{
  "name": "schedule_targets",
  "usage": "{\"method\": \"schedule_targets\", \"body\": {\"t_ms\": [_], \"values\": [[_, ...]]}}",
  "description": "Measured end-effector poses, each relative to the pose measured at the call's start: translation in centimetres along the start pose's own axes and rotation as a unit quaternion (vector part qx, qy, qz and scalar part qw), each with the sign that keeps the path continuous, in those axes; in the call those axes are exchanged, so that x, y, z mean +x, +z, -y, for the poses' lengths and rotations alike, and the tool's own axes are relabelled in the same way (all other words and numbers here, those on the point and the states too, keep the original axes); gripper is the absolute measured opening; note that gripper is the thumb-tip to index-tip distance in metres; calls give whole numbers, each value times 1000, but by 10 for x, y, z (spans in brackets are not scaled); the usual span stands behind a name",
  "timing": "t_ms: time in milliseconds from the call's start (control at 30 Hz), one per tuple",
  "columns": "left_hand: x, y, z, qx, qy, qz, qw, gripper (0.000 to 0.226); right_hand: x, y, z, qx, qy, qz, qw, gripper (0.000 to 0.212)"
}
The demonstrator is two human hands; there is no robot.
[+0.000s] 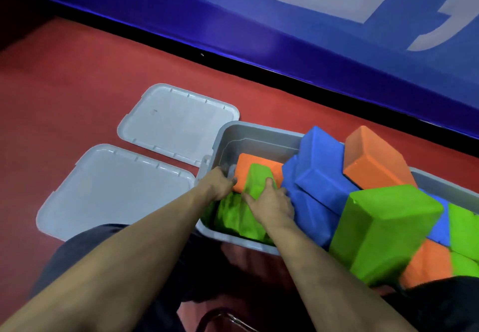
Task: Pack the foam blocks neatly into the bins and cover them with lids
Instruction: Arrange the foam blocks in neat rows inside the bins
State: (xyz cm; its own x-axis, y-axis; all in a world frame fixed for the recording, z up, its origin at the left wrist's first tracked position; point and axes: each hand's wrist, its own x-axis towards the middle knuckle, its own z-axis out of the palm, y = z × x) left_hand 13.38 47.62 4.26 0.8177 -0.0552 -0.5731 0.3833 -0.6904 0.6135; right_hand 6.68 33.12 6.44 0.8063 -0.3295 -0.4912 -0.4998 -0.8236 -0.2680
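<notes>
Foam blocks fill the grey bin (259, 134) on the red floor (77, 85), two lids (178, 121) lying left of it. The left hand (220, 183) grips the bin's edge; the right hand (272, 204) presses a green block (256, 181) with relaxed, spread fingers.

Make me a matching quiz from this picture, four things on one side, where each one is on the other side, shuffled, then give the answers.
Things:
1. right hand
2. left hand
3. two grey lids
4. large green foam block

Places:
A. flat on the red floor, left of the grey bin
B. at the bin's left wall, beside an orange block
C. pressing on a green block inside the bin
D. piled high, right of the blue blocks

Pairs: 1-C, 2-B, 3-A, 4-D
</notes>
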Motion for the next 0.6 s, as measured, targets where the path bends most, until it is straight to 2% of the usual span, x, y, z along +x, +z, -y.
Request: {"method": "schedule_targets", "body": {"t_ms": [167, 267, 333, 433, 600], "values": [[21, -4, 14, -72, -95, -65, 991, 35, 10, -38, 16, 72, -53, -70, 994, 81], [31, 6, 14, -75, -112, -103, 986, 34, 15, -67, 26, 131, -77, -123, 981, 82], [36, 23, 14, -82, -100, -83, 988, 36, 17, -80, 31, 173, -97, -153, 968, 81], [45, 47, 14, -90, -106, -32, 990, 51, 29, -79, 39, 268, -132, -182, 937, 80], [67, 73, 29, -111, -142, 33, 983, 67, 67, -39, 41, 454, -147, -161, 864, 80]]}}
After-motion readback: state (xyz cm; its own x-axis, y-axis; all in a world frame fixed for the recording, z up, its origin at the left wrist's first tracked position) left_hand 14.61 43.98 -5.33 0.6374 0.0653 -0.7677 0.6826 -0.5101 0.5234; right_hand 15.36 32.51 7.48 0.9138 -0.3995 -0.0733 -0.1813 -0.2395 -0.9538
